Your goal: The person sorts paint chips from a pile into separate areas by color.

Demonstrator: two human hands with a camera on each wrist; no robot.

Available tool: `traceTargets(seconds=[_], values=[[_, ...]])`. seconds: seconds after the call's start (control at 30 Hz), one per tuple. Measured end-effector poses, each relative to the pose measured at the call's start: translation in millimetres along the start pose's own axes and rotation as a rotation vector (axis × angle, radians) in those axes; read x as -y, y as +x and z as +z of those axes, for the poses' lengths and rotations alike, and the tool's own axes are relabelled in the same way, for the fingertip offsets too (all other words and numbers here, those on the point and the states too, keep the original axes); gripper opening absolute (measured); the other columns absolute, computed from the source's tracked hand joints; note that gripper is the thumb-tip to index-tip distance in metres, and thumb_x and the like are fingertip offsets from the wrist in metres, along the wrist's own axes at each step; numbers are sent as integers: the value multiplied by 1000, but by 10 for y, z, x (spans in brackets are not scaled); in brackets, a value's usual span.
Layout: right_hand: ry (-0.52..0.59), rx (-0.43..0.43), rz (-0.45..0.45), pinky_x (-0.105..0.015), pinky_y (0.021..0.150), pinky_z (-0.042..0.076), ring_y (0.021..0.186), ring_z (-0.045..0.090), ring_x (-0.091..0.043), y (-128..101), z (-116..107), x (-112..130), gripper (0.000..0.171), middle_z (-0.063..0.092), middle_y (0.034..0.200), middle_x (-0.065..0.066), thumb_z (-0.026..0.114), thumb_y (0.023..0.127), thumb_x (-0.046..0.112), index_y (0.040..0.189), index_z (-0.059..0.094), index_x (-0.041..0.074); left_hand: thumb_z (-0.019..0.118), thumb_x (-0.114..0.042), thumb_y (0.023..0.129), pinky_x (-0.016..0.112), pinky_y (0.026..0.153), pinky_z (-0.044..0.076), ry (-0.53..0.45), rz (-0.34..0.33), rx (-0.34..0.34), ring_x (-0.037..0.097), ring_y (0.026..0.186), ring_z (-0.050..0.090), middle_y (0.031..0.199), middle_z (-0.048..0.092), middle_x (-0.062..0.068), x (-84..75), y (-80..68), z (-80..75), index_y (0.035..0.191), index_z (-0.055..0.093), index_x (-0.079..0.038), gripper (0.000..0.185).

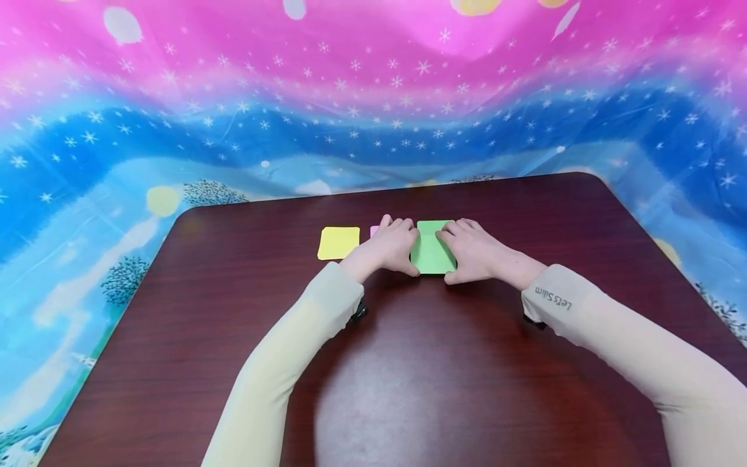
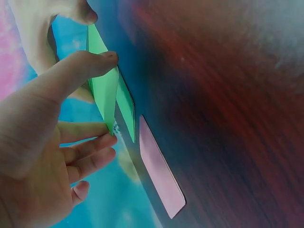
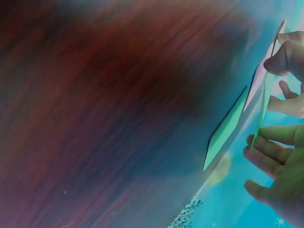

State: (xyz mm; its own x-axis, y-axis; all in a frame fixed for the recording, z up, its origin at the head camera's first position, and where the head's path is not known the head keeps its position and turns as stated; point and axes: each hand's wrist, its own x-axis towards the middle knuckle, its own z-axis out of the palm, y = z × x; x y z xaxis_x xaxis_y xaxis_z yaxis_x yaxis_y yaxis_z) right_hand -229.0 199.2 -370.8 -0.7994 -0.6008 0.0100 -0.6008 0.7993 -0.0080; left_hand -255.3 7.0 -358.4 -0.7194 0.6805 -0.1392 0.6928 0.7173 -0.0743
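Both hands hold one thin square of green paper (image 1: 434,248) by its sides, near the table's far edge. In the left wrist view, the left hand (image 1: 392,246) has its thumb on the near edge of the paper and fingertips at the far edge. The right hand (image 1: 471,251) grips the opposite side likewise, thumb and fingertips at the edges in the right wrist view. Below the held paper, a second green square (image 3: 227,130) lies on the table. Beside it is a pink square (image 2: 160,171), mostly hidden behind the left hand in the head view.
A yellow square (image 1: 339,243) lies left of the left hand. The dark reddish-brown wooden table (image 1: 233,337) has rounded far corners. A pink and blue snowflake-patterned cloth (image 1: 362,117) hangs behind and around it.
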Motion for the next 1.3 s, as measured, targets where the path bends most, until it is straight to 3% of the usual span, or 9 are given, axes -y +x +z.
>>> traceTargets(seconds=[0.37, 0.73, 1.0, 1.3], values=[[35, 43, 62, -52, 101, 25, 114, 40, -34, 141, 21, -232, 81, 46, 123, -15, 70, 65, 43, 128, 45, -1, 65, -52, 70, 36, 82, 25, -36, -47, 21, 18, 93, 42, 103, 46, 2, 45, 258, -18, 104, 56, -11, 54], [95, 63, 126, -52, 99, 25, 110, 44, -31, 256, 90, -372, 67, 50, 115, -13, 72, 64, 36, 117, 49, 2, 67, -48, 72, 38, 90, 25, -105, -89, 48, 18, 105, 43, 114, 47, 2, 63, 437, 25, 124, 41, -14, 67], [154, 93, 137, -51, 96, 27, 98, 46, -28, 345, 140, -403, 53, 50, 104, -9, 71, 66, 33, 105, 50, 5, 67, -42, 74, 36, 84, 25, -155, -109, 59, 17, 92, 43, 101, 48, 0, 105, 461, 62, 110, 47, -17, 48], [148, 124, 163, -51, 94, 29, 88, 46, -26, 362, 124, -380, 47, 48, 97, -7, 69, 68, 34, 100, 49, 6, 64, -40, 79, 36, 86, 23, -167, -102, 100, 18, 96, 40, 106, 49, -1, 96, 440, 26, 107, 54, -20, 35]])
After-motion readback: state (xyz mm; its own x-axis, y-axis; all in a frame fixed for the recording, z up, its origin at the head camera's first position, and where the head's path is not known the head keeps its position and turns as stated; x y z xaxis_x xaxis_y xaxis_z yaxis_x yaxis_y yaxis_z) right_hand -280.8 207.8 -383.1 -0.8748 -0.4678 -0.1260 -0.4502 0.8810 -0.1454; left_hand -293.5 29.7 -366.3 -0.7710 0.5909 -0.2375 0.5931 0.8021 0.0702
